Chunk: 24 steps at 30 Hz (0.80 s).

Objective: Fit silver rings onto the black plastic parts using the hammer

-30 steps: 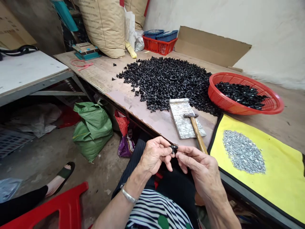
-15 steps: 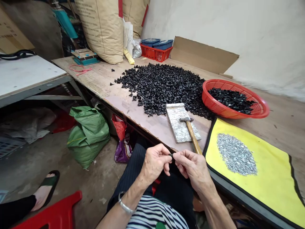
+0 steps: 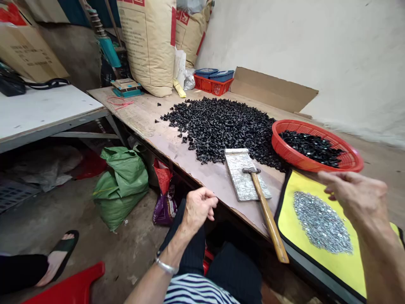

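My left hand (image 3: 198, 209) hangs below the table's front edge over my lap, its fingers curled in against the thumb; whatever lies inside them is hidden. My right hand (image 3: 354, 194) reaches out over the yellow mat (image 3: 373, 261), just short of the red basket (image 3: 284, 152) of black parts. Its fingers are stretched forward, the thumb is apart below them, and nothing shows in it. Under that hand lies a heap of small silver pieces (image 3: 321, 221). A big pile of black plastic parts (image 3: 221, 124) covers the middle of the wooden table (image 3: 142, 112).
A hammer (image 3: 265, 207) rests with its head on a metal plate (image 3: 243, 173), its handle over the table edge. Paper sacks (image 3: 148, 42), a small red crate (image 3: 212, 85) and cardboard stand at the back. On the floor are a green bag (image 3: 122, 181), a red stool (image 3: 66, 285) and another person's sandalled foot (image 3: 57, 257).
My hands were together at my lap, pinching one small black part. They have parted: the right hand has swung up and right toward the red basket, the left stays low. The part is no longer visible.
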Available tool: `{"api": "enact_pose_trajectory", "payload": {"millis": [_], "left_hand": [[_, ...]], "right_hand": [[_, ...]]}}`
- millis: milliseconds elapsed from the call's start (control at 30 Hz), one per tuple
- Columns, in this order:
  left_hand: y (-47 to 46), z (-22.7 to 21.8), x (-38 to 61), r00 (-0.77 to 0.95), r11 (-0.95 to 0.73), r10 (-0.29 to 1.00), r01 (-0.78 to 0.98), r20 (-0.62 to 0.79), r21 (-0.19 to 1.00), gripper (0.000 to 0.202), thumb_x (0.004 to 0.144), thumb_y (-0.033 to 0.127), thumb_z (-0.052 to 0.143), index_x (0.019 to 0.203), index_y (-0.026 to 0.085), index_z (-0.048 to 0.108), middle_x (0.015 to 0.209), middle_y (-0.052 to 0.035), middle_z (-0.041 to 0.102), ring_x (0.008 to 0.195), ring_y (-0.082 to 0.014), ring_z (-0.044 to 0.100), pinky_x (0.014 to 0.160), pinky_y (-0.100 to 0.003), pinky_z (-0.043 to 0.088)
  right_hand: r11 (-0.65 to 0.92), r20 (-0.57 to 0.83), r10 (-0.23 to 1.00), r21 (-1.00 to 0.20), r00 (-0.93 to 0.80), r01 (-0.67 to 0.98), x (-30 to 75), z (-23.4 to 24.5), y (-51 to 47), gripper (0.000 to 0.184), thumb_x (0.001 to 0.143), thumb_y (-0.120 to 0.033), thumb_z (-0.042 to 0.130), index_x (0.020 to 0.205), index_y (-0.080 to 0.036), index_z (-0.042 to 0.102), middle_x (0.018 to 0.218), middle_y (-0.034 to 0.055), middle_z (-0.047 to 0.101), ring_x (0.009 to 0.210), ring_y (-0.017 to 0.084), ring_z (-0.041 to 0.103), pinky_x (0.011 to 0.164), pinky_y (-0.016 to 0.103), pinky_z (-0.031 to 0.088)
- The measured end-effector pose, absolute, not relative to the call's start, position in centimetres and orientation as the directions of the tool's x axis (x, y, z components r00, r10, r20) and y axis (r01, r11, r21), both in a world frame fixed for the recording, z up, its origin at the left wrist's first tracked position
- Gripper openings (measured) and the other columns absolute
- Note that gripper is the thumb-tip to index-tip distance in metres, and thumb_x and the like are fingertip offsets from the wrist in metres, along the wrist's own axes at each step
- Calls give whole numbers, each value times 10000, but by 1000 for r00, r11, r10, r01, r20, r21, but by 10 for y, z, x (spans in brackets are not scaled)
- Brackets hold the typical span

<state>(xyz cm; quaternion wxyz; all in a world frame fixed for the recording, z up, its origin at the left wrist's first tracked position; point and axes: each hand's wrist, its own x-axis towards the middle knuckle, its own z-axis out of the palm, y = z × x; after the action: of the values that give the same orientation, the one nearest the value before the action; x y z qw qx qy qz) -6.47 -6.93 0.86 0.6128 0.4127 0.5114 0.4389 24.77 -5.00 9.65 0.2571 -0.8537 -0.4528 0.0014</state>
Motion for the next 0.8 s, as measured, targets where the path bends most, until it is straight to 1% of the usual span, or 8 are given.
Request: {"api": "enact_pose_trajectory", "payload": {"millis": [33,100,167,300,467,567,633,800], "left_hand": [[-57,8,-71,30,240,971,-45,-239,970,75,634,196,591,622,128,563,443,37,505,334,-81,457,328,-206,437],[-29,4,-83,-75,176,983,87,-169,981,54,641,194,576,648,141,577,448,44,492,363,-96,480,344,-209,436],[1,0,-92,-124,121,988,233,-94,965,71,652,193,565,696,150,602,501,31,532,409,-109,519,379,-211,438],[46,-5,-98,-170,35,984,506,59,862,132,658,165,564,762,156,643,648,-14,633,568,-140,589,539,-242,462],[58,2,-88,-28,-75,989,760,148,645,267,666,189,592,926,193,653,778,-43,674,767,-205,614,673,-282,439],[57,6,-78,65,-134,986,856,153,499,292,688,218,596,979,203,621,824,-62,666,832,-235,606,691,-296,421],[57,6,-72,117,-168,983,885,142,434,285,707,227,594,991,206,600,839,-67,655,855,-239,599,696,-295,412],[54,3,-56,251,-288,957,863,142,415,265,711,258,620,970,213,585,834,-59,637,845,-233,593,669,-283,400]], "right_hand": [[-549,161,777,-301,609,780,249,88,-62,408,754,-447,548,938,-109,683,752,181,658,605,205,586,528,337,373],[-618,26,785,-55,619,785,254,72,-82,371,721,-421,565,957,-169,699,911,205,659,667,250,591,525,350,345],[-604,-55,794,43,606,796,258,58,-95,325,695,-386,562,911,-195,713,944,214,651,631,253,577,505,350,323],[-532,-103,844,-38,526,846,260,39,-105,161,682,-339,541,654,-260,678,828,173,656,510,198,502,491,340,316],[-507,-92,858,8,506,862,260,33,-107,195,725,-286,458,554,-246,542,720,140,626,504,200,478,523,342,348],[-429,-68,901,12,428,903,265,30,-107,210,760,-298,422,564,-235,464,643,133,595,511,205,479,524,331,336],[-372,-49,927,-10,371,928,270,27,-107,203,777,-320,417,610,-226,480,661,120,598,544,205,500,537,321,332],[-344,-93,937,-58,338,937,279,23,-105,137,744,-281,461,684,-211,562,672,52,598,614,188,531,559,277,331]]}}
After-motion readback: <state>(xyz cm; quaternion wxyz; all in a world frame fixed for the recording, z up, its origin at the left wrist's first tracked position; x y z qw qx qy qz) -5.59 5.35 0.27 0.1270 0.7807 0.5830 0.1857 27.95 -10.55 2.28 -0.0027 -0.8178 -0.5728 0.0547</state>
